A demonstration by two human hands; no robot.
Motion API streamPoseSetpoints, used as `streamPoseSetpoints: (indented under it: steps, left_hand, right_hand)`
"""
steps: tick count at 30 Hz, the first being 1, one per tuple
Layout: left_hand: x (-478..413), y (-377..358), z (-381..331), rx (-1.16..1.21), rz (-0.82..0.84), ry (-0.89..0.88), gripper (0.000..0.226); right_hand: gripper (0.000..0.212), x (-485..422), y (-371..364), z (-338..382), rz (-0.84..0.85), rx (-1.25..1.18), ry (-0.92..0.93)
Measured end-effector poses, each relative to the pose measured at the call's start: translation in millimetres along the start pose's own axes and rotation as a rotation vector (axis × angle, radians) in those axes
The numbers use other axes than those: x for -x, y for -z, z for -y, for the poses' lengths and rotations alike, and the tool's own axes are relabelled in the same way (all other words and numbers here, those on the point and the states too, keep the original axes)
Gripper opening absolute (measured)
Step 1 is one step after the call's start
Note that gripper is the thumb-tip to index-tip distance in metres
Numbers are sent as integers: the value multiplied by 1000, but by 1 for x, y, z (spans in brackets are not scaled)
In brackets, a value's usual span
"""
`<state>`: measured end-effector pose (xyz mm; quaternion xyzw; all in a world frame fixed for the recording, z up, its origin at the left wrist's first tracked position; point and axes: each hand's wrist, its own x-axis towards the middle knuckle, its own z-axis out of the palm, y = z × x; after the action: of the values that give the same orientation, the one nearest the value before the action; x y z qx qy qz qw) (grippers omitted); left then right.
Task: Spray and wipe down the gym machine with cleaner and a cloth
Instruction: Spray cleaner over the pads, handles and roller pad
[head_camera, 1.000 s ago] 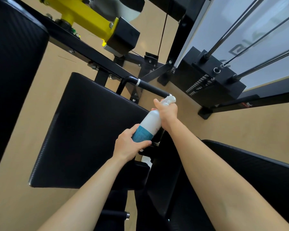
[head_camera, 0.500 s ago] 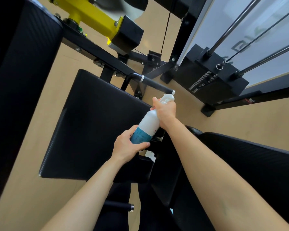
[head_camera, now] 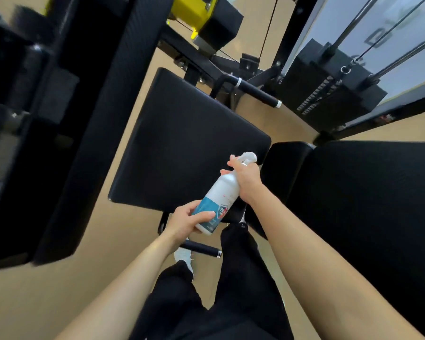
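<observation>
A white spray bottle with a teal label is held tilted over the near edge of the black seat pad of the gym machine. My left hand grips the bottle's base. My right hand is wrapped round its neck just under the white spray head, fingers at the trigger. The nozzle points away toward the pad's far right corner. No cloth is in view.
A second black pad lies to the right and a tall back pad to the left. A black handle bar, the weight stack and a yellow pivot part sit behind. My legs in black trousers stand on the tan floor.
The view has swung back and down, so my legs and more floor show. Both hands keep their hold on the bottle, which now sits over the pad's near edge.
</observation>
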<state>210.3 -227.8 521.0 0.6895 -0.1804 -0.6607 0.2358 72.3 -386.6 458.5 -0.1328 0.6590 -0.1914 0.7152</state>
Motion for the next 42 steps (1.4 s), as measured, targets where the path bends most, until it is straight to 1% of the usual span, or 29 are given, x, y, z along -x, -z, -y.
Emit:
streamPoseSetpoints:
  steps: [2,5,8,10,13,15,18,21,23,25,27,29,34,37,38,41,42]
  left_hand:
    - [20,10,29,86,-14,70,56]
    - [50,29,75,151,-13,130,60]
    - [79,55,121,168,6,130,61]
    - [99,73,147,188,-4,128,59]
    - [128,95,182,177,21,130,60]
    - [143,106,201,170,41,132,60]
    - [159,115,220,161,30,134,59]
    - [166,119,237,153,-8,145,53]
    - [166,120,247,154,-23,161,42]
    - [165,121,256,132,-25,174,35]
    - [163,122,266,106,-12,175,35]
    - [163,122,276,99,-1,176,35]
    - [164,124,290,150,-27,205,34]
    - [164,126,294,139,-32,191,44]
    - [164,127,296,130,-30,183,45]
    - [160,127,300,137,-42,179,35]
    - [158,127,301,149,-52,185,35]
  right_hand:
    - [42,16,-7,-32,-17,4,-39]
    - [42,39,-22,-81,-32,17,-63]
    - [42,63,-39,-131,-12,22,-60]
    - [38,80,-47,-163,0,4,-58]
    - [25,104,-55,-211,-107,55,-43]
    - [27,117,-57,-240,-156,52,-37]
    - [30,132,-52,-273,-141,-43,-69]
    - [28,140,-44,-297,-102,-137,-134]
    - [26,139,-41,-313,-113,-163,-163]
    - [30,136,-41,-326,-146,-161,-190]
    - [33,132,-42,-333,-172,-120,-187]
    - [29,130,-44,-337,-166,-77,-162]
    - [20,123,-47,-349,-74,-46,-131]
    - [19,118,-50,-353,-83,-47,-136]
    - [20,117,-52,-353,-104,-38,-138]
    - [32,112,-60,-354,-163,13,-152]
    - [32,111,-62,-355,-173,15,-156]
